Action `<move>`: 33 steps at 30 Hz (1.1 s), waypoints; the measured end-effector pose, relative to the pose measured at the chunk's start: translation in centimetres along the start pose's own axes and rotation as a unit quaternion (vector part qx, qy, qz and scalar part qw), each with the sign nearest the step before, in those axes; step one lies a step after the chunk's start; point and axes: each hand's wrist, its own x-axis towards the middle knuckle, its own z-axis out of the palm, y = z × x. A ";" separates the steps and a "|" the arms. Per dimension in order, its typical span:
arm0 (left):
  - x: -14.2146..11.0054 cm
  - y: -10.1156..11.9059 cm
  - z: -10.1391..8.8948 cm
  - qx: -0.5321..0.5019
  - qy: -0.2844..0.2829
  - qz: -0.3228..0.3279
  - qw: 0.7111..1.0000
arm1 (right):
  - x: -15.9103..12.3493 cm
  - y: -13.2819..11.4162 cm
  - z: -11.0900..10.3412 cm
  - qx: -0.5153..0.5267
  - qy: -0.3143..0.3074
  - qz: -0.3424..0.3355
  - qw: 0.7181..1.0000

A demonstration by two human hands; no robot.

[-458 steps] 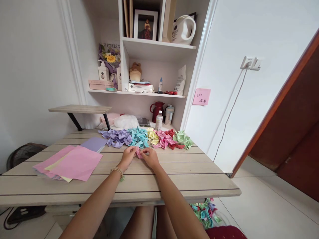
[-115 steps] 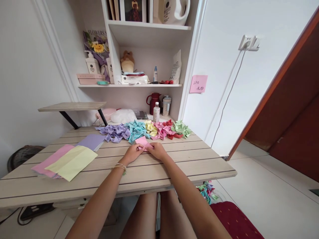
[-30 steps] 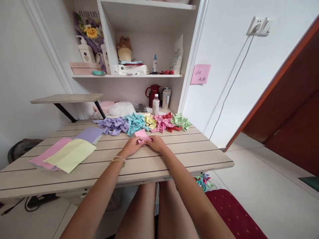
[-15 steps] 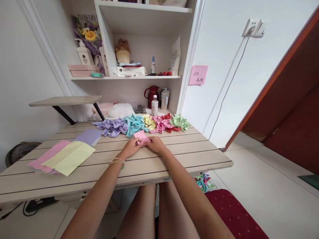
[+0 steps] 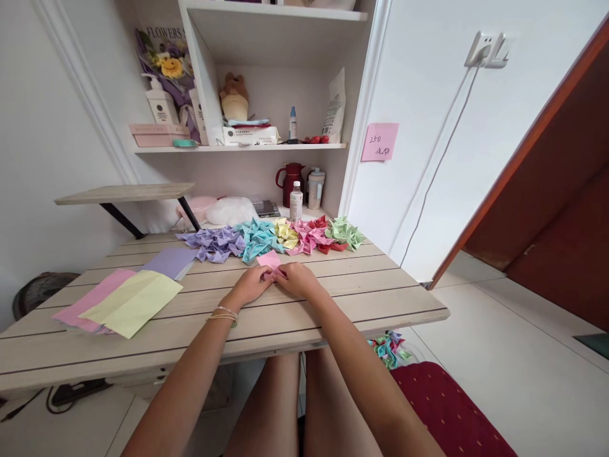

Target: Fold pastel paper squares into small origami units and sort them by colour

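Observation:
A small pink paper piece (image 5: pixel 269 261), partly folded, lies on the wooden table (image 5: pixel 333 298) near its middle. My left hand (image 5: pixel 250 285) and my right hand (image 5: pixel 297 278) meet at its near edge, fingers pinched together on the paper. Just beyond it runs a row of folded paper shapes (image 5: pixel 266 236) in purple, blue, yellow, pink, red and green. A bracelet sits on my left wrist.
Flat sheets of yellow, pink and purple paper (image 5: pixel 128 298) lie on the table's left. A small raised shelf (image 5: pixel 124 192) stands at the back left. Bottles and a red jug (image 5: pixel 290 183) stand behind the row. More folded shapes (image 5: pixel 389 348) lie on the floor at right.
The pink sheet that topped the stack 15 s ago is gone, leaving yellow on top. Over the last second both hands stayed pinched on the pink piece, shifting only slightly.

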 end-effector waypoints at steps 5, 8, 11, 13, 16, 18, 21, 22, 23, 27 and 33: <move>0.2 -0.2 0.3 0.004 -0.001 0.009 1.000 | -0.1 0.1 0.2 0.003 0.001 0.007 1.000; 0.4 -0.7 0.8 -0.041 0.021 -0.020 0.999 | 0.1 0.4 0.5 0.048 0.028 0.031 0.998; 0.5 -1.1 1.1 -0.112 0.069 -0.065 0.989 | 0.4 0.8 0.7 0.106 0.068 0.047 0.991; 0.5 -1.2 1.2 -0.169 0.101 -0.086 0.977 | 0.6 1.1 0.8 0.147 0.087 0.062 0.983; 0.6 -1.2 1.0 -0.253 0.135 -0.095 0.953 | 0.8 1.4 0.9 0.216 0.106 0.077 0.968; 0.7 -1.3 0.9 -0.279 0.153 -0.099 0.943 | 0.9 1.5 1.2 0.266 0.116 0.077 0.954; 0.9 -1.4 0.8 -0.292 0.170 -0.105 0.935 | 1.0 1.7 1.8 0.332 0.113 0.081 0.933; 0.9 -1.5 0.8 -0.298 0.174 -0.106 0.933 | 1.0 1.8 2.0 0.350 0.111 0.085 0.926; 0.9 -1.5 0.8 -0.306 0.178 -0.106 0.929 | 1.1 1.8 2.2 0.367 0.112 0.089 0.919; 0.9 -1.5 1.0 -0.339 0.205 -0.110 0.911 | 1.2 2.0 2.7 0.423 0.134 0.107 0.890; 0.8 -1.3 0.6 -0.355 0.233 -0.158 0.891 | 1.4 2.1 2.8 0.461 0.109 0.110 0.874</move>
